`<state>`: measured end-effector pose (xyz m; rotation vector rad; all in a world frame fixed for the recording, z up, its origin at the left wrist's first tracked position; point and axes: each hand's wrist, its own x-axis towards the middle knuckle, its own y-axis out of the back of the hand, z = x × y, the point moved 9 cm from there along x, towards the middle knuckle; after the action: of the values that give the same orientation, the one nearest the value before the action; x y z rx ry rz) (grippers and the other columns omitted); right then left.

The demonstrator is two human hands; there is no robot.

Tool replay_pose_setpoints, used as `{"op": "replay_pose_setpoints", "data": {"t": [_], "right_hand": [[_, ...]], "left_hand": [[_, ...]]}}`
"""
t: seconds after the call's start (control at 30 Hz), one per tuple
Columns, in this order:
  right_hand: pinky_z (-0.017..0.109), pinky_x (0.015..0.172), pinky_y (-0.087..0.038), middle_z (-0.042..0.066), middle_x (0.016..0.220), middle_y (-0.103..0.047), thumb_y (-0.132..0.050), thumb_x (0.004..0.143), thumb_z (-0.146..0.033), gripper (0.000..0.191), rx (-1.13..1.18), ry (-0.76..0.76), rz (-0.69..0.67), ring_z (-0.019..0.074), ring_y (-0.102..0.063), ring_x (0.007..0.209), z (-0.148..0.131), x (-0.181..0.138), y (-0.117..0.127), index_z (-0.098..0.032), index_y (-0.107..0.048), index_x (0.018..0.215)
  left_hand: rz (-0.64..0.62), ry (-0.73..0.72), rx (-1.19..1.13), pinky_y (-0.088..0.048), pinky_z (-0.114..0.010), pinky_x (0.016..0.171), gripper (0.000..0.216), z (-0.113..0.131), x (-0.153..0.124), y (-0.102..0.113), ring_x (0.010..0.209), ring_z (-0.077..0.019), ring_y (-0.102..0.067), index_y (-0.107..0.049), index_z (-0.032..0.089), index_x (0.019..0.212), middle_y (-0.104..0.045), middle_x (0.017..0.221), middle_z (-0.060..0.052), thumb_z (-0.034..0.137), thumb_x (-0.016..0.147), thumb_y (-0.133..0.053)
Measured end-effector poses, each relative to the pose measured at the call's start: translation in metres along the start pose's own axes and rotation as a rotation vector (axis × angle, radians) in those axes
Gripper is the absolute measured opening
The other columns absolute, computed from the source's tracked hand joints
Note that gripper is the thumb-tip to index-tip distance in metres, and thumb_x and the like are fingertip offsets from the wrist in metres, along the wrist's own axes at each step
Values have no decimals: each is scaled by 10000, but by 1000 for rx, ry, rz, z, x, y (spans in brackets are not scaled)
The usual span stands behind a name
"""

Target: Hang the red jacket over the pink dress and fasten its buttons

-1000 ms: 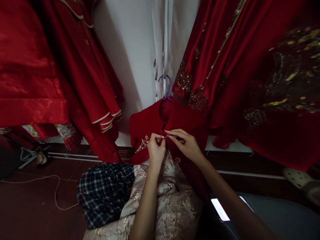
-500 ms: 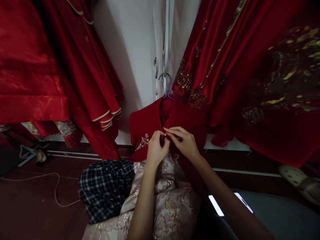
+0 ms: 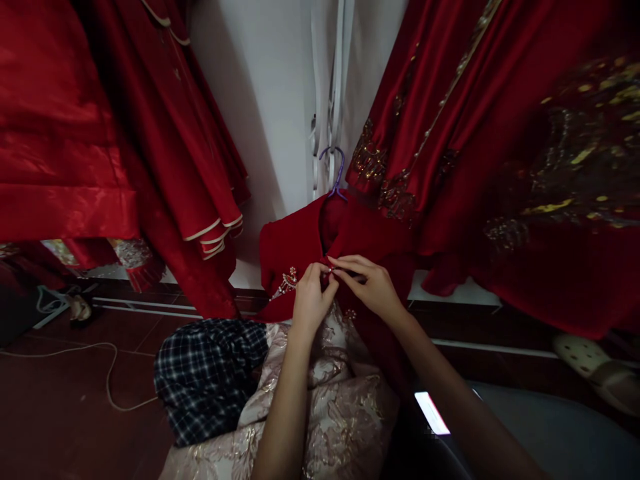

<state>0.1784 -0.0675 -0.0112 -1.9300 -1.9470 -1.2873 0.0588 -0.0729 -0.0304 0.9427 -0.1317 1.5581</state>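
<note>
A dark red garment with a V-shaped neckline hangs from a purple hanger in front of me. My left hand pinches the front of it just below the neckline. Opposite, my right hand pinches the same spot, its fingertips meeting the left ones around a small shiny bit, perhaps a button or bead. A jewelled ornament sits on the garment left of my hands. Pale pink brocade fabric with a gold pattern lies below, under my forearms.
Red garments hang at the left, and red gowns with gold trim at the right. Dark plaid cloth covers my knee. A lit phone lies beside my right forearm. A cable runs across the floor; a pale clog stands at right.
Both hands stay pinched at the same spot on the red garment, with only slight finger shifts. The view has moved a little, and my right forearm now covers more of the phone area.
</note>
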Motion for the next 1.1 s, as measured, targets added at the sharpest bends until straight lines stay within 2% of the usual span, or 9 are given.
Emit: {"op": "replay_pose_setpoints", "data": {"t": [0.27, 0.5, 0.7, 0.9, 1.0, 1.1], "right_hand": [[224, 645, -551, 23, 1083, -613, -534, 829, -317, 326, 6, -18, -38, 156, -594, 943, -1, 1, 0, -296, -615, 1144], [205, 619, -547, 30, 1074, -630, -557, 814, -319, 317, 9, -27, 2, 153, -608, 926, 4, 2, 1, -261, -638, 1115], [248, 655, -563, 30, 1039, -659, -586, 786, -324, 297, 54, -26, 53, 174, -629, 912, 8, 15, 4, -250, -668, 1061], [273, 699, -564, 32, 1006, -666, -606, 757, -322, 285, 87, -21, 77, 174, -634, 892, 10, 24, 5, -224, -687, 1013], [269, 675, -560, 43, 1000, -653, -592, 751, -294, 271, 110, -41, 60, 169, -632, 869, 20, 28, -2, -207, -677, 994], [281, 680, -543, 50, 1012, -622, -564, 731, -236, 308, 74, -54, 57, 158, -619, 839, 28, 30, -10, -203, -612, 1033]], "left_hand": [[-42, -13, 26, -429, -251, 741, 58, 5, 4, 5, 804, -145, -575, -510, 195, 865, -587, 883, -36, 196, 831, -463], [-75, -41, 58, -424, -228, 713, 77, 7, 7, 6, 769, -128, -569, -530, 185, 870, -595, 874, -29, 190, 828, -465], [-226, -173, 179, -404, -216, 675, 83, 21, 31, 10, 720, -124, -554, -558, 177, 814, -605, 809, -21, 176, 806, -475], [-309, -236, 311, -401, -227, 674, 91, 26, 48, 11, 719, -135, -559, -569, 168, 802, -618, 815, -33, 163, 791, -479], [-324, -225, 339, -409, -246, 692, 97, 23, 50, 2, 731, -151, -562, -566, 170, 821, -610, 820, -43, 162, 792, -474], [-257, -130, 301, -419, -273, 722, 124, 13, 46, -6, 776, -172, -564, -549, 176, 878, -589, 858, -60, 149, 788, -468]]}}
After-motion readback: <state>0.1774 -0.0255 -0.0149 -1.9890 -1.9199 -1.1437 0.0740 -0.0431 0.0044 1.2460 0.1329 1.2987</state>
